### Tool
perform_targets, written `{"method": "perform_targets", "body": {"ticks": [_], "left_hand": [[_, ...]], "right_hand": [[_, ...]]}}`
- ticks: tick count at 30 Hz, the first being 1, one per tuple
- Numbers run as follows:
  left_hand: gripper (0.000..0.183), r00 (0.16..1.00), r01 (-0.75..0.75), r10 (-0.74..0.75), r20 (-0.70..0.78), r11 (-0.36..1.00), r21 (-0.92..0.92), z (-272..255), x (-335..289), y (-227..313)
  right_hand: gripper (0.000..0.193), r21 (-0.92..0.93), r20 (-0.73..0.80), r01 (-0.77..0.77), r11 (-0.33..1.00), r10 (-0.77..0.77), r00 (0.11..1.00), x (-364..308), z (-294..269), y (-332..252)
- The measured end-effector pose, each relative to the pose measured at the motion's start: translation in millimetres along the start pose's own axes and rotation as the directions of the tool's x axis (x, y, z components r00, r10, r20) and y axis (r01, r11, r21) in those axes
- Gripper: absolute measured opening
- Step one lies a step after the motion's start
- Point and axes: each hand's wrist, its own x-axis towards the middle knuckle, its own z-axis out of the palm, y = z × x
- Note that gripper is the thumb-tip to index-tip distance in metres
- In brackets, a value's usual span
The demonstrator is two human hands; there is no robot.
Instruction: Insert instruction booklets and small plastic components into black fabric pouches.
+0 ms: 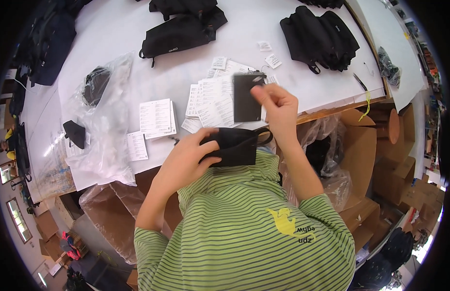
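Note:
My left hand (188,155) grips a small black fabric pouch (239,150) at the table's front edge, close to my body. The pouch's mouth gapes a little, and a loop sticks out at its right end. Above it, my right hand (278,106) is closed, with the thumb at the right edge of a flat dark rectangular card (246,104). A little blur covers the thumb tip. Behind the card lies a spread of white printed tags (215,99), partly hidden by it. A neater stack of white cards (156,118) sits to the left of the pouch.
Black folded bags lie at the far middle (179,34) and far right (322,39) of the white table (108,29). Clear plastic bags (108,121) cover the left side. A black pen (360,82) is near the right edge. Cardboard boxes (358,150) stand below.

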Motion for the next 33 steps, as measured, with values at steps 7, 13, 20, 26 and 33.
{"method": "perform_targets", "body": {"ticks": [7, 13, 20, 26, 33], "left_hand": [[0.019, 0.965, -0.240, 0.245, -0.093, 0.969, 0.065, 12.0, 22.9, 1.7], [0.017, 0.928, -0.103, 0.136, 0.347, 0.988, -0.112, 7.8, 42.6, -8.1], [0.031, 0.937, -0.048, 0.082, -0.339, 0.993, 0.108, 12.6, 155.8, -115.1], [0.025, 0.923, 0.043, 0.044, -0.382, 0.975, 0.217, 2.4, 186.4, -145.2], [0.012, 0.898, -0.314, 0.227, -0.377, 0.931, -0.187, -27.1, 124.4, -5.6]], "right_hand": [[0.022, -0.680, 0.609, 0.488, 0.548, 0.050, 0.792, -25.4, -24.3, 5.6], [0.031, -0.638, 0.603, 0.162, 0.753, 0.357, 0.713, -27.4, -47.7, 18.0], [0.032, -0.506, 0.805, 0.520, 0.688, 0.161, 0.571, -34.2, -49.7, 0.9], [0.025, -0.494, 0.805, 0.778, 0.388, -0.133, 0.578, -27.3, -60.7, -20.5], [0.017, -0.515, 0.817, 0.853, 0.091, -0.249, 0.520, -9.3, -54.1, -45.4]]}}
